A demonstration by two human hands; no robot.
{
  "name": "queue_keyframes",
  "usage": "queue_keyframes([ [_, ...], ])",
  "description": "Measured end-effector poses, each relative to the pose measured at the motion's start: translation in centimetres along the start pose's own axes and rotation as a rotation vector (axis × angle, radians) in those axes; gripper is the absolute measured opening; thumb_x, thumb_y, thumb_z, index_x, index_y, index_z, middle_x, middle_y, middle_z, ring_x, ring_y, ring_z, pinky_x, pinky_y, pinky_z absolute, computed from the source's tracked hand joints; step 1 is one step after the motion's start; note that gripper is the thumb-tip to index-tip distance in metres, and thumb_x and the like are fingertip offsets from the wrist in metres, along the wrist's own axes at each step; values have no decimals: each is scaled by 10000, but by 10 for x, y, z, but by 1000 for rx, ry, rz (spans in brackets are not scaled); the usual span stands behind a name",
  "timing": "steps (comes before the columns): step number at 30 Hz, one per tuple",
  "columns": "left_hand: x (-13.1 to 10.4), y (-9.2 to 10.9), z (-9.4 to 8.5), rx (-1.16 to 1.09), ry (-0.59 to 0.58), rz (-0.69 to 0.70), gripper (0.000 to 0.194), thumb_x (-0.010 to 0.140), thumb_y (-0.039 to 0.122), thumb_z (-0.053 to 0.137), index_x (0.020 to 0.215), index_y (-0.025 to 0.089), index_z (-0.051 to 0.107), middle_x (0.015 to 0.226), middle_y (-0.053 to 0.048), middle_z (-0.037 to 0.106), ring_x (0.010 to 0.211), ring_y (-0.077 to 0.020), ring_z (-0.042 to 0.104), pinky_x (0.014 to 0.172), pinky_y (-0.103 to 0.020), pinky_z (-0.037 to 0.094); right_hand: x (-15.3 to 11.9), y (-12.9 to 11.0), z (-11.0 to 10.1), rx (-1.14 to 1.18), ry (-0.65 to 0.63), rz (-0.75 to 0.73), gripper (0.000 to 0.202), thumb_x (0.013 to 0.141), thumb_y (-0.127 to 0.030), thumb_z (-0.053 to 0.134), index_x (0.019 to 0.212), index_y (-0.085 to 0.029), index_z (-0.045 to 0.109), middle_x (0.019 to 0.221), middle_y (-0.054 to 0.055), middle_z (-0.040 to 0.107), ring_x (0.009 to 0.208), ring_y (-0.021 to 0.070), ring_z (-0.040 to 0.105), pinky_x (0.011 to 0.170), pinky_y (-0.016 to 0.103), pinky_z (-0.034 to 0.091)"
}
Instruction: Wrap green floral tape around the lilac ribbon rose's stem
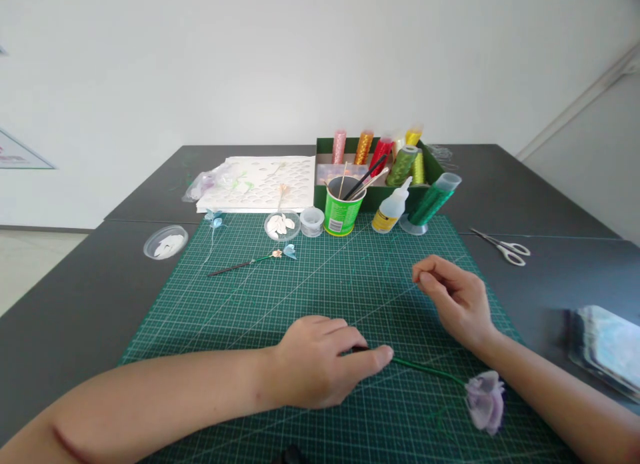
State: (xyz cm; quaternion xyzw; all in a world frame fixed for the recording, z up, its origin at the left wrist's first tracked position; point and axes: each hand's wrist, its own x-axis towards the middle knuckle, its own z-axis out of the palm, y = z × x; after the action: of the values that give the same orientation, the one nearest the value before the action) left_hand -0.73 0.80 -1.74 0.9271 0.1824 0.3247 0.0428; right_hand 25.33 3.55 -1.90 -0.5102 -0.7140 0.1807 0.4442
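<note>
My left hand is closed round the dark end of a green-wrapped stem low over the green cutting mat. From that hand the stem runs to the right and ends in a pale purple flower, beside my right forearm. My right hand hovers over the mat's right part, thumb and index finger pinched together; anything between them is too small to make out. Farther back on the mat lies a thin stem with small orange and blue flowers.
At the back stand a green cup with brushes, a glue bottle, a green thread spool and a box of spools. Scissors lie right. Dishes of white pieces and white sheets are left and behind.
</note>
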Motion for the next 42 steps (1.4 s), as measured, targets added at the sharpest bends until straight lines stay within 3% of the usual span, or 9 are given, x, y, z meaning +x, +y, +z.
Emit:
queue_keyframes([
  [4,0,-2,1,-25,35,-36,202,1020,157,515,1175,195,639,819,34,716,611,-133,617,502,-272,452,0,5,4,-230,52,-71,155,973,-191,517,931,-204,665,684,-15,642,542,136,577,528,254,480],
  [7,2,-4,2,-62,74,-100,195,1035,137,509,1185,157,633,840,4,734,647,-134,649,542,-257,495,2,10,10,-335,42,-195,323,985,-177,517,1282,-189,644,1051,86,760,940,240,724,848,391,586],
  [16,4,-13,5,-308,123,-408,223,1062,177,488,1190,153,669,872,-30,765,725,-138,718,691,-260,598,-16,-4,15,-69,-314,-156,698,860,-24,451,1510,-267,523,1480,90,614,1388,265,573,1141,528,501],
  [21,4,-15,7,-396,126,-498,215,1052,192,503,1174,172,680,879,-19,757,760,-142,724,696,-254,589,-25,-24,17,165,-500,-26,605,940,-133,503,1533,-249,522,1454,138,631,1375,314,583,1145,593,468],
  [26,5,-16,7,-369,133,-475,210,1060,193,494,1148,156,681,867,-23,766,759,-140,730,693,-248,580,-32,-37,21,410,-510,142,403,1021,-344,580,1411,-245,603,1405,167,647,1323,298,619,1119,561,501],
  [29,4,-16,7,-350,145,-416,230,1056,173,492,1188,157,679,921,-35,783,784,-138,741,726,-254,597,-38,-40,27,453,-486,154,281,1028,-311,562,1292,-234,617,1100,116,728,961,210,723,864,398,638],
  [32,3,-15,8,-351,143,-361,234,1045,143,506,1201,158,680,925,-32,790,793,-137,749,716,-244,603,-43,-40,32,380,-441,145,107,1015,-256,550,1091,-215,613,848,43,679,654,146,616,566,261,555],
  [36,2,-14,9,-338,136,-353,200,1045,155,528,1135,150,706,928,-44,796,764,-142,752,687,-244,605,-45,-40,35,315,-446,162,142,1017,-266,535,888,-211,553,861,56,684,537,115,525,456,242,460],
  [42,5,-12,8,-402,111,-369,198,1055,152,517,1164,154,682,1035,-62,807,827,-140,770,748,-256,628,-37,-39,32,206,-440,48,270,1070,-270,432,885,-231,624,748,40,693,611,181,651,741,345,622],
])
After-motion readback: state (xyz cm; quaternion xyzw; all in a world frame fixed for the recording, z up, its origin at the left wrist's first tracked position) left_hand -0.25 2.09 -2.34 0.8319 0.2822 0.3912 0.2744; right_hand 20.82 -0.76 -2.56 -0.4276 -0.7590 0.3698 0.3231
